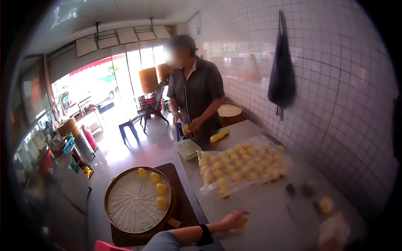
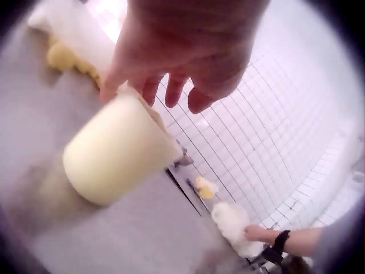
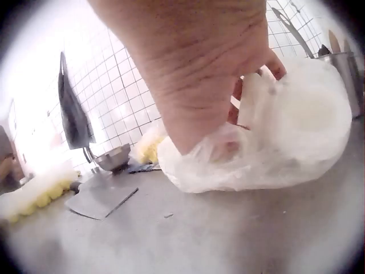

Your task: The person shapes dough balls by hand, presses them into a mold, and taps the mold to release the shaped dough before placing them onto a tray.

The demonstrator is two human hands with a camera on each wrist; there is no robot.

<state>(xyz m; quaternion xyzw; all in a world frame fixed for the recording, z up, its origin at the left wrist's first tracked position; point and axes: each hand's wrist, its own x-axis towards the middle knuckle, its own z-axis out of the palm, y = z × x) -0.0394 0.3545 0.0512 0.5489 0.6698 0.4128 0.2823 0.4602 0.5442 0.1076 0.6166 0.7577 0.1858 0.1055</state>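
Observation:
Pinched at one edge by my left hand (image 1: 234, 220) (image 2: 182, 51), a pale yellow dough sheet (image 2: 117, 151) hangs curved over the table. My right hand (image 2: 258, 234) (image 3: 205, 74) reaches into a white plastic bag (image 2: 231, 225) (image 3: 256, 174) lying on the tabletop; its fingers curl round the bag and part of its pale contents, and some fingertips are hidden. Many round yellow balls (image 1: 238, 163) lie under clear plastic farther up the table.
A round woven tray (image 1: 136, 205) with several yellow pieces stands left of the table (image 1: 268, 213). Across the table's far end a person (image 1: 197, 88) handles a yellow piece beside a plastic box (image 1: 188, 149). A flat scraper (image 3: 102, 197) and metal bowl (image 3: 113, 158) lie near the tiled wall.

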